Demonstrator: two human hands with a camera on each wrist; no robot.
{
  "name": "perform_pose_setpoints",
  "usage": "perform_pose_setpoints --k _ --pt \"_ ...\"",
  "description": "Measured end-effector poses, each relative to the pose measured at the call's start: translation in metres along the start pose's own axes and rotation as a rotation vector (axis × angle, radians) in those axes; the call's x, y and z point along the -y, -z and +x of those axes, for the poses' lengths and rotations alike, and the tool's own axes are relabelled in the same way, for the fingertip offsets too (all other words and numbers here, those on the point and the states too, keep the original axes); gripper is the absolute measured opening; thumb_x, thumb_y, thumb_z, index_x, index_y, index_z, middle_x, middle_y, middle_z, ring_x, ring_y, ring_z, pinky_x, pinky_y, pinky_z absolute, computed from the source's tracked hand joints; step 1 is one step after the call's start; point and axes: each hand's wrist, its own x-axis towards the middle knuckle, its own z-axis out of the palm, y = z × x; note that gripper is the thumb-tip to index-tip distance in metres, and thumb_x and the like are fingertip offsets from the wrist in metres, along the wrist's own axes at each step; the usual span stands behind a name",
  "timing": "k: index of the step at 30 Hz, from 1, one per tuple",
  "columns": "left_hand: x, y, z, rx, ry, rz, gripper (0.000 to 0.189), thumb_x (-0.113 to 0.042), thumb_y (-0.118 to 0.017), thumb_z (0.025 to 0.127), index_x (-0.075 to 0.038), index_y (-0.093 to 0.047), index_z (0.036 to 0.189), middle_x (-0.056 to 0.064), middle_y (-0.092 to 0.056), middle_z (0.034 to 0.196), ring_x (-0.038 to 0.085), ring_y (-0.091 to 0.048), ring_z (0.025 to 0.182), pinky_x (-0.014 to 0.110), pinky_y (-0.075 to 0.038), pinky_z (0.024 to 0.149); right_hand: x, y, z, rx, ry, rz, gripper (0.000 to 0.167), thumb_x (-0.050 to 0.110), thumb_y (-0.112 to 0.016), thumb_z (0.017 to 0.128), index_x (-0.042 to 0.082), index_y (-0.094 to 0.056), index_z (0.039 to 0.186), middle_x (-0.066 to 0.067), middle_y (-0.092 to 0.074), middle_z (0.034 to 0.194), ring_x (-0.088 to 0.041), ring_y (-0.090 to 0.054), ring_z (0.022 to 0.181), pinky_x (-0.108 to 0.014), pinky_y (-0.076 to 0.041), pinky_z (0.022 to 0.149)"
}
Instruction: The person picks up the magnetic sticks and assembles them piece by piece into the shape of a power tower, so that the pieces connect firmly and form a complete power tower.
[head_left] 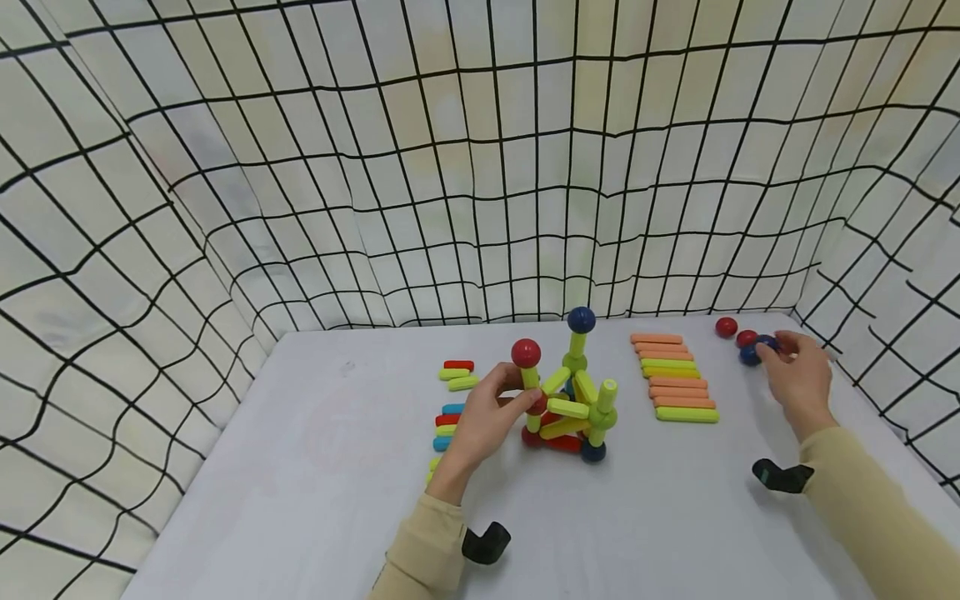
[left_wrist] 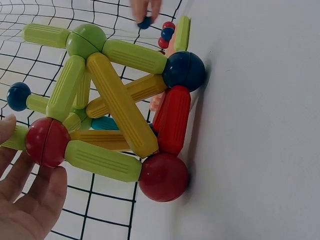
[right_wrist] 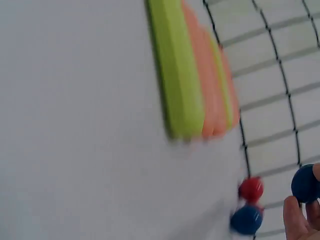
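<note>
In the middle of the table stands a frame of ribbed toy rods and balls (head_left: 568, 408), with yellow, green and red rods between red, blue and green balls. My left hand (head_left: 491, 408) holds it at the left side, thumb and fingers around a red ball (left_wrist: 47, 142) and the short green rod above it. A larger red ball (head_left: 526, 352) tops that rod. On the far right, my right hand (head_left: 801, 379) pinches a blue ball (right_wrist: 305, 184) between thumb and fingers. Close beside it lie a second blue ball (right_wrist: 246, 220) and red balls (right_wrist: 251, 189).
A row of orange and green rods (head_left: 678, 379) lies right of the frame. Left of it are loose red, green and blue rods (head_left: 457, 375), some partly behind my left hand. White walls with black netting (head_left: 480, 167) enclose the table's back and sides.
</note>
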Motion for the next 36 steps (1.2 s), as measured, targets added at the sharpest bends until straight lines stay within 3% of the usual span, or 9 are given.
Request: perform_pose_setpoints --k 2,5,9,11,13,22,27,36 --pt "0.001 0.0 0.0 -0.004 -0.003 0.005 0.032 -0.028 -0.064 0.095 -0.011 -0.058 0.122 0.004 -0.062 0.115 0.021 -0.056 0.114 0.039 -0.049 0.097 0.025 -0.005 -0.021 0.082 0.058 0.053 0.063 0.041 -0.049 0.1 0.0 -0.037 0.146 -0.026 -0.045 0.14 -0.037 -0.049 0.121 -0.034 -0.048 0.09" --pt "0.002 -0.001 0.001 -0.011 -0.02 0.021 0.032 -0.027 -0.064 0.095 -0.011 -0.058 0.122 0.004 -0.063 0.115 0.02 -0.057 0.113 0.038 -0.05 0.096 0.064 -0.008 -0.058 0.257 0.192 0.137 0.064 0.046 -0.052 0.099 0.005 -0.04 0.145 -0.022 -0.046 0.139 -0.036 -0.051 0.122 -0.048 -0.047 0.099" --pt "0.002 -0.001 0.001 -0.028 -0.061 0.061 0.031 -0.024 -0.064 0.096 -0.009 -0.058 0.122 0.004 -0.064 0.114 0.02 -0.059 0.112 0.035 -0.052 0.092 0.105 -0.01 -0.101 0.423 0.368 0.231 0.05 0.04 -0.058 0.098 0.015 -0.048 0.141 -0.011 -0.053 0.134 -0.025 -0.056 0.117 -0.033 -0.052 0.092" --pt "0.002 -0.001 0.001 -0.036 -0.082 0.087 0.03 -0.023 -0.064 0.096 -0.009 -0.058 0.122 0.004 -0.065 0.114 0.019 -0.059 0.111 0.034 -0.052 0.091 0.118 -0.012 -0.116 0.468 0.42 0.269 0.044 0.035 -0.06 0.097 0.02 -0.051 0.138 -0.006 -0.056 0.13 -0.021 -0.058 0.112 -0.024 -0.053 0.084" --pt "0.002 0.0 0.001 -0.042 -0.097 0.111 0.03 -0.021 -0.064 0.096 -0.008 -0.057 0.122 0.005 -0.065 0.114 0.019 -0.06 0.111 0.034 -0.053 0.09 0.128 -0.014 -0.125 0.492 0.455 0.294 0.041 0.031 -0.061 0.097 0.021 -0.053 0.136 -0.004 -0.056 0.13 -0.019 -0.06 0.111 -0.022 -0.053 0.084" --pt "0.002 -0.002 0.0 -0.038 -0.119 0.144 0.031 -0.021 -0.064 0.096 -0.009 -0.058 0.124 0.004 -0.065 0.115 0.018 -0.06 0.11 0.032 -0.053 0.089 0.137 -0.03 -0.132 0.524 0.481 0.283 0.039 0.027 -0.065 0.095 0.008 -0.057 0.128 -0.008 -0.056 0.125 -0.027 -0.059 0.113 -0.017 -0.049 0.089" --pt "0.002 -0.003 0.0 -0.032 -0.129 0.151 0.031 -0.021 -0.064 0.096 -0.009 -0.059 0.124 0.003 -0.065 0.114 0.018 -0.06 0.11 0.031 -0.053 0.088 0.137 -0.032 -0.131 0.503 0.492 0.263 0.04 0.028 -0.065 0.095 0.008 -0.057 0.128 -0.007 -0.056 0.124 -0.026 -0.059 0.113 -0.015 -0.048 0.088" --pt "0.0 -0.003 0.0 -0.034 -0.121 0.161 0.03 -0.021 -0.064 0.095 -0.009 -0.059 0.123 0.004 -0.066 0.113 0.018 -0.06 0.109 0.032 -0.053 0.088 0.124 -0.03 -0.129 0.52 0.47 0.251 0.044 0.031 -0.061 0.098 0.014 -0.051 0.137 -0.005 -0.054 0.134 -0.027 -0.057 0.118 -0.024 -0.05 0.088"
